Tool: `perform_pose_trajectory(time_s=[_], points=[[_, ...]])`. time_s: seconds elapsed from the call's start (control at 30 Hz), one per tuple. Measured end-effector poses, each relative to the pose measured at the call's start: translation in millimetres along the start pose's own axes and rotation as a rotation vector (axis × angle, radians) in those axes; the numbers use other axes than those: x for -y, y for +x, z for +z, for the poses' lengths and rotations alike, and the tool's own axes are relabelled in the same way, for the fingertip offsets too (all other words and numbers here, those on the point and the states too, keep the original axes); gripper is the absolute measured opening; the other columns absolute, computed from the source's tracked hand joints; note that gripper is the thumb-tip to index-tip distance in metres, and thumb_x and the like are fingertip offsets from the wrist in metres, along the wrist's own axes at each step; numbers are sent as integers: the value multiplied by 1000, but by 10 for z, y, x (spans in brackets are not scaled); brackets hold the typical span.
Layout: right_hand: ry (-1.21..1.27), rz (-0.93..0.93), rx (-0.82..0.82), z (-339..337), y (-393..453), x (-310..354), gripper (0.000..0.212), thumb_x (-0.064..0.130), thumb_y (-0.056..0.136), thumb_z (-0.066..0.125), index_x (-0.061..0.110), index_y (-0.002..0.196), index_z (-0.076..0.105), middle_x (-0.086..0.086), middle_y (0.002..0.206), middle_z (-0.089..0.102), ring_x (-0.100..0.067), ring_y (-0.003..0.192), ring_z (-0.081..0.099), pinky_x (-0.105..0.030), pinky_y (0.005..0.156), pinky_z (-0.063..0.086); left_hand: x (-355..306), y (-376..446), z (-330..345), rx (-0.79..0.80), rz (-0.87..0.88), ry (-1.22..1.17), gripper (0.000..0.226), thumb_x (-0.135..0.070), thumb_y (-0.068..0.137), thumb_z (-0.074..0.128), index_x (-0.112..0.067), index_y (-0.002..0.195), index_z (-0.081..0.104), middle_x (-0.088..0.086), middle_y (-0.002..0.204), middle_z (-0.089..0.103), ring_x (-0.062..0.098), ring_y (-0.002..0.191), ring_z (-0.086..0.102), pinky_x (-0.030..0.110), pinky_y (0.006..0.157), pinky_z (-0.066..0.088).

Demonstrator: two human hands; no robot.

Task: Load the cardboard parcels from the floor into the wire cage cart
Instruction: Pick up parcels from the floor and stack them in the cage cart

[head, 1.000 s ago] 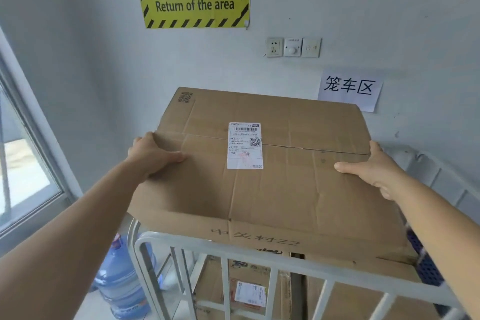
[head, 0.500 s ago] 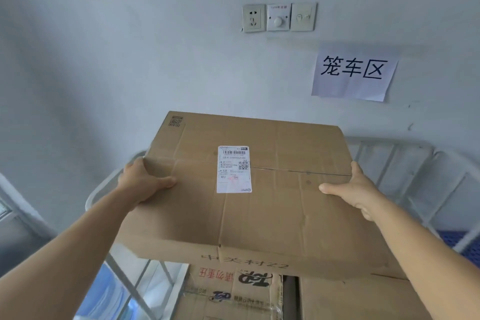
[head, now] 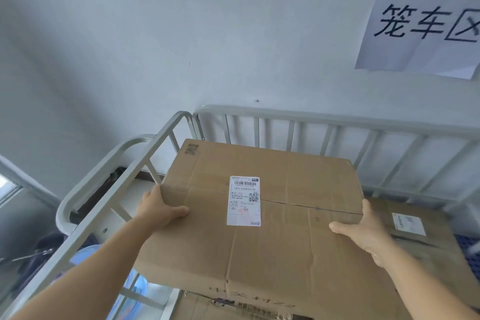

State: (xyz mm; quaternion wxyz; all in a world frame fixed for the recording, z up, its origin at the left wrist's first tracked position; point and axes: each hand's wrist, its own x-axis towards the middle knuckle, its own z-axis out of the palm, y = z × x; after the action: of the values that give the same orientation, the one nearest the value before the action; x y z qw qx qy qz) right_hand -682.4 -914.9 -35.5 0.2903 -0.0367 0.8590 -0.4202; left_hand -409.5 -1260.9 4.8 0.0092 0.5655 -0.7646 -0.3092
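A large brown cardboard parcel (head: 283,249) with a white shipping label on top sits inside the grey wire cage cart (head: 306,118), over other parcels. My left hand (head: 158,209) grips its left edge, thumb on top. On the right edge, my right hand (head: 363,234) holds it the same way, fingers wrapped down the side. Under the front edge a printed carton (head: 233,306) shows. A lower parcel (head: 426,236) with a white label lies to the right.
The cart's left rail (head: 124,179) runs beside my left arm and its back rail stands close to the white wall. A blue water jug (head: 135,286) sits on the floor outside the left rail. A paper sign (head: 420,31) hangs on the wall.
The parcel has gone forward and down past the front rail into the cart, now below the back rail. Both hands kept their hold on its sides. My view tilted downward.
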Motion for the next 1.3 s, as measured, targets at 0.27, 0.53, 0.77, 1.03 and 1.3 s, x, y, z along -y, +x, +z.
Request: perform_pose_trajectory(time_s=[0.27, 0.53, 0.77, 1.03, 1.3], points=[[-6, 86, 15, 382, 691, -119, 124, 21, 68, 89, 26, 157, 1, -4, 162, 17, -27, 146, 23, -48, 117, 25, 73, 731, 486, 112, -44, -22, 102, -40, 60, 86, -18, 143, 31, 6, 127, 45, 27, 113, 51, 44, 93, 50], [-68, 150, -14, 878, 1407, -275, 121, 26, 72, 86, 31, 156, -1, -3, 163, 10, -27, 148, 17, -51, 117, 21, 196, 1605, 986, 159, -44, 9, 101, -37, 59, 86, -17, 141, 30, 10, 127, 49, 30, 110, 53, 46, 90, 50], [-88, 171, -43, 1312, 1929, -440, 122, 27, 71, 86, 34, 155, -2, 2, 163, 12, -27, 146, 24, -48, 115, 27, 276, 2252, 1322, 187, -54, -8, 109, -42, 56, 84, -17, 145, 27, 9, 133, 45, 31, 119, 49, 49, 98, 46], [-75, 165, -59, 1652, 2385, -575, 122, 25, 69, 87, 36, 154, 0, 2, 162, 15, -25, 145, 27, -49, 116, 26, 397, 2678, 1596, 166, -14, -50, 110, -37, 62, 85, -20, 149, 20, 9, 139, 40, 30, 123, 45, 50, 98, 46], [-103, 192, -75, 1765, 2622, -762, 123, 27, 69, 88, 38, 154, 0, 2, 162, 14, -27, 145, 25, -52, 115, 27, 543, 2922, 1964, 139, 7, -77, 108, -28, 69, 85, -20, 153, 17, 6, 145, 37, 27, 130, 41, 45, 103, 43]])
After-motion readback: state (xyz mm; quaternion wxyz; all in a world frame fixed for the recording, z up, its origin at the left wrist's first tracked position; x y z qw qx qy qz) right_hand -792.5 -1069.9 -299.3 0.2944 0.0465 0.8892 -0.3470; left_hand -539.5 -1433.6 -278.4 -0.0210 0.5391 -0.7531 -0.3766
